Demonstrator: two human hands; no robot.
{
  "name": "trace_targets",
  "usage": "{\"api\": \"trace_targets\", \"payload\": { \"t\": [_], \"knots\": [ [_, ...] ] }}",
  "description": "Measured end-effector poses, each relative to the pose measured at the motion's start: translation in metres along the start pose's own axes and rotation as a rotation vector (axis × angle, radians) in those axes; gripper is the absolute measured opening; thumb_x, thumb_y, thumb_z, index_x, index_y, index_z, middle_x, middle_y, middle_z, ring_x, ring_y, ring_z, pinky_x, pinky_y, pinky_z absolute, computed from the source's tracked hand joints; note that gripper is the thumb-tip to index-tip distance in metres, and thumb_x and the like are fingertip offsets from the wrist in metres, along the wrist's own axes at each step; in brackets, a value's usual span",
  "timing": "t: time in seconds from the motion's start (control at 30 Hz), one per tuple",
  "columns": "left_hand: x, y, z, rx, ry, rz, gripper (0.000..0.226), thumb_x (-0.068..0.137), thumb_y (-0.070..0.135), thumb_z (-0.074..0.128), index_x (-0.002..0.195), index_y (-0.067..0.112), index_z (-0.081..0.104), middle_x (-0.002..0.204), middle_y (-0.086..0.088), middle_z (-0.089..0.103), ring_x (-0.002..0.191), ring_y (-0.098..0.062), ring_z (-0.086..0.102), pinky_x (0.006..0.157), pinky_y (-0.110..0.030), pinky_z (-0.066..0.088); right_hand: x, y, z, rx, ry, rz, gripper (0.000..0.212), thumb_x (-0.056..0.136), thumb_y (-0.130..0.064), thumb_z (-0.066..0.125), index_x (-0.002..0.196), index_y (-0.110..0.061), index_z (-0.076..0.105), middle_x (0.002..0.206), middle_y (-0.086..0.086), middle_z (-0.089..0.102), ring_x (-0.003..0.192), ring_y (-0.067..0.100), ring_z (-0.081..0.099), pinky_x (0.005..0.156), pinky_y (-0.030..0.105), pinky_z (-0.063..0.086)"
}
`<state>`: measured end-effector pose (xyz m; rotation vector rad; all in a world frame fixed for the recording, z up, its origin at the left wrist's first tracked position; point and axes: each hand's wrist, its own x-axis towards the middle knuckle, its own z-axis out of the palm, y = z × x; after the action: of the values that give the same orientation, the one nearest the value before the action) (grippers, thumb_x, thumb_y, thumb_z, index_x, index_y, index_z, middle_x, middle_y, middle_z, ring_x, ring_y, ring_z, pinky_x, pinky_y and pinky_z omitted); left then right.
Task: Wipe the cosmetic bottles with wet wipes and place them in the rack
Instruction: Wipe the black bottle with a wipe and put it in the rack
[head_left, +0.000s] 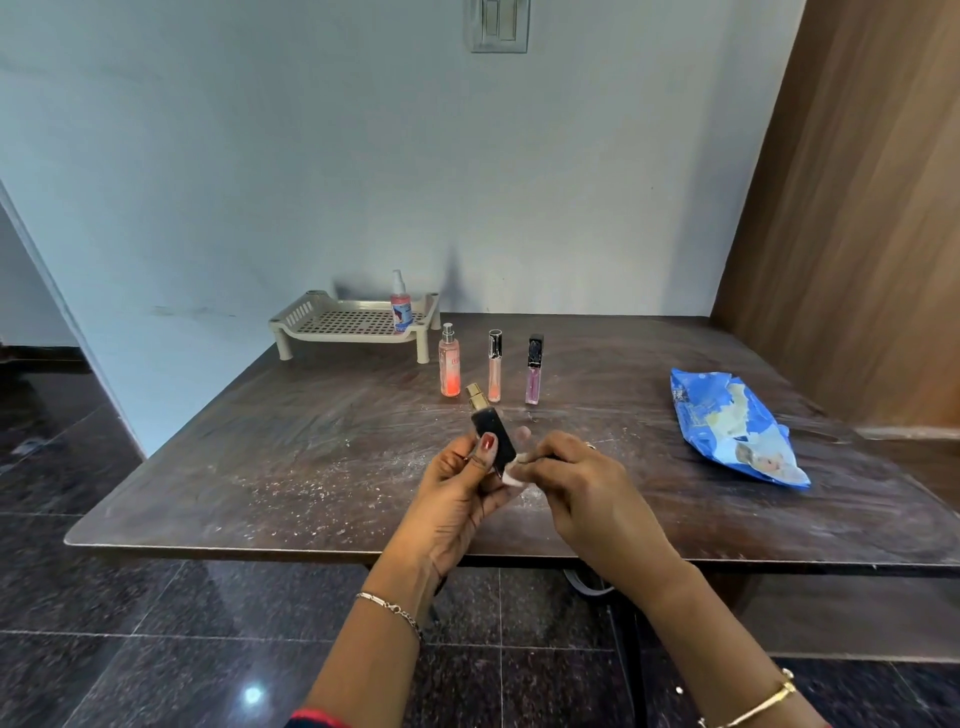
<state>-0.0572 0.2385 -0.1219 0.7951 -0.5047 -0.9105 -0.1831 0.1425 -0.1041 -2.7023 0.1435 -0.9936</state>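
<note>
My left hand (457, 493) grips a black bottle with a gold cap (491, 428), tilted, above the table's front half. My right hand (576, 488) pinches a small white wet wipe (517, 475) against the bottle's lower end. Behind them three bottles stand in a row on the table: a pink-orange spray bottle (449, 369), a peach gloss tube (494, 366) and a purple gloss tube with a black cap (533, 370). A beige slotted rack (343, 325) sits at the back left. In its right corner stands a pink spray bottle with a blue label (401, 306).
The dark wooden table (260, 467) has white specks near its front. A blue wet-wipe pack (732, 426) lies at the right. A pale wall stands behind the table, a wooden panel at the right, dark glossy floor tiles below.
</note>
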Motion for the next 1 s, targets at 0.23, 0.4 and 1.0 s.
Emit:
{"api": "trace_targets", "payload": {
  "t": [0.23,0.4,1.0],
  "knots": [
    [0.005,0.005,-0.001,-0.194,0.069,-0.045,0.021,0.096,0.012,0.043,0.100,-0.001,0.059,0.097,-0.023,0.069,0.085,-0.032,0.070,0.077,-0.039,0.059,0.021,0.011,-0.016,0.263,0.186,0.276,0.023,0.086,0.000,0.064,0.098,-0.017,0.073,0.088,-0.017,0.059,0.080,0.002,0.059,0.067,0.006,0.043],
    [0.004,-0.005,0.008,-0.167,0.076,-0.062,0.020,0.097,0.007,0.042,0.098,0.001,0.060,0.092,-0.019,0.070,0.080,-0.026,0.071,0.071,-0.035,0.060,0.044,0.003,-0.008,0.151,0.258,0.228,0.028,0.089,-0.001,0.057,0.104,-0.020,0.071,0.093,-0.011,0.058,0.085,0.005,0.057,0.072,0.016,0.046],
    [0.012,-0.018,0.004,-0.354,0.190,-0.091,0.041,0.096,0.037,0.045,0.120,0.007,0.060,0.113,-0.016,0.062,0.107,-0.030,0.053,0.112,-0.050,0.032,-0.002,-0.025,0.026,-0.338,-0.053,0.020,0.036,0.059,-0.003,0.084,0.090,-0.013,0.067,0.092,0.000,0.055,0.072,0.014,0.055,0.045,0.024,0.048]
  ]
}}
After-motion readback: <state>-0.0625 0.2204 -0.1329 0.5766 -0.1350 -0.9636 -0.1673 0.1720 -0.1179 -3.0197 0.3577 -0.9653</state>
